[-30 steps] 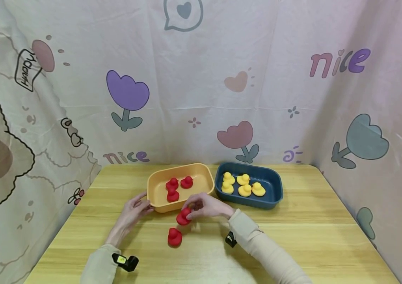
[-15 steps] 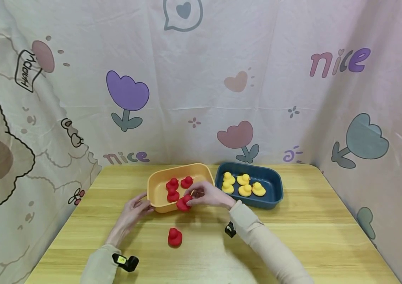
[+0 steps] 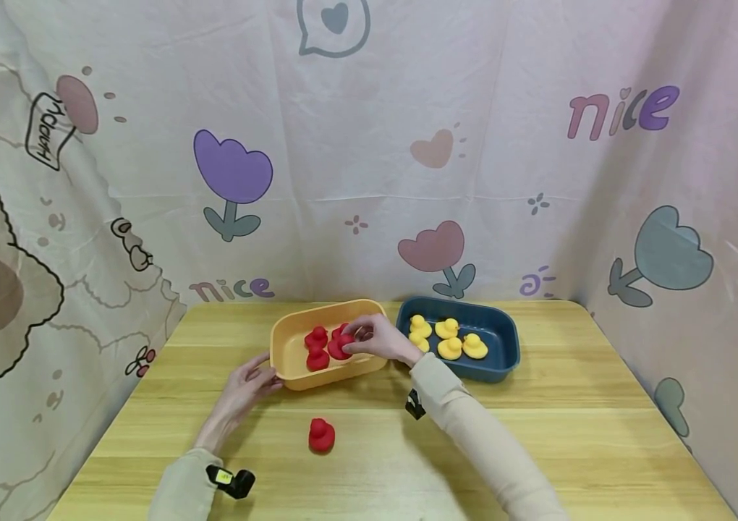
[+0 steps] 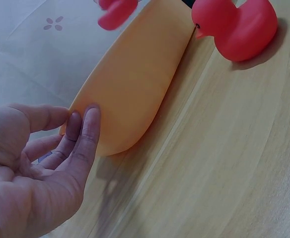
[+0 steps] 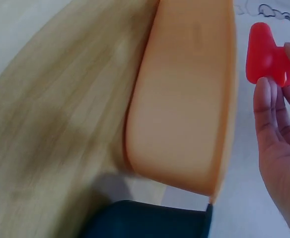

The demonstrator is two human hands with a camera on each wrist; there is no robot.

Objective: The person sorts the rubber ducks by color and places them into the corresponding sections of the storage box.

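Over the orange plastic bin (image 3: 359, 365), my right hand (image 3: 378, 338) pinches a red rubber duck (image 5: 264, 57) between thumb and fingertips. In the right wrist view that duck shows above the bin's rim. Several other red ducks (image 3: 317, 359) lie inside the bin, one partly covered by the held duck. At the bin's near left corner, my left hand (image 3: 247, 389) grips the outside, with fingers (image 4: 88, 131) against the wall and rim. One more red duck (image 3: 321, 435) stands on the table in front of the bin.
To the right, beside the orange bin, stands a dark blue bin (image 3: 502, 354) holding several yellow ducks (image 3: 451, 349). Both rest near the back of the wooden table (image 3: 577, 434). A patterned cloth (image 3: 356, 181) hangs behind and at the sides.
My right hand has carried the red duck from the table in front of the orange bin, up and back over its front rim. The left hand has stayed at the corner.
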